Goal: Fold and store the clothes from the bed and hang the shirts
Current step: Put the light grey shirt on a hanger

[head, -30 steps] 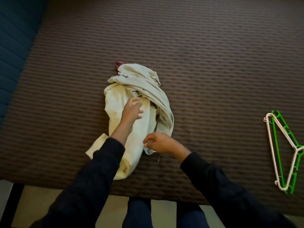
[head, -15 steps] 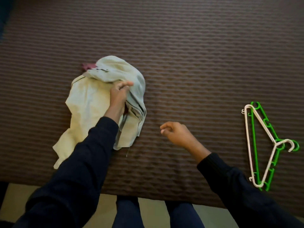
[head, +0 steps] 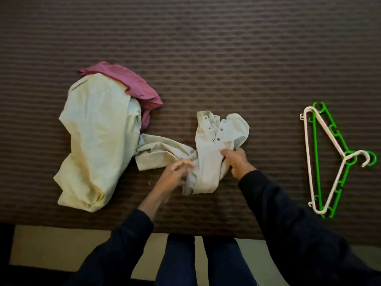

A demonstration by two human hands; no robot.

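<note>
Cotton-soft and limp, the cream snap-button garment (head: 216,145) lies crumpled on the bed (head: 206,48), just past the near edge at about six o'clock from the bed's middle. We judge it light and floppy, unable to hold any shape, so it is best taken by a firm edge: the snap placket or the hem, not the loose bulk. One part of it trails toward nine o'clock, reaching the pile there.

Our right hand (head: 237,162) has its fingers curled round a bunch of the fabric just below the snaps. Our left hand (head: 177,170) is blurred; its fingers look bent against the cloth at the garment's nine o'clock side, but we cannot tell whether they truly pinch it.

At nine o'clock from the garment sits a pale yellow cloth (head: 97,141) in a heap, with a pink garment (head: 132,83) half under its far side. Well apart at three o'clock lie a white hanger (head: 309,162) stacked on a green hanger (head: 316,153), hooks pointing to three o'clock.
</note>
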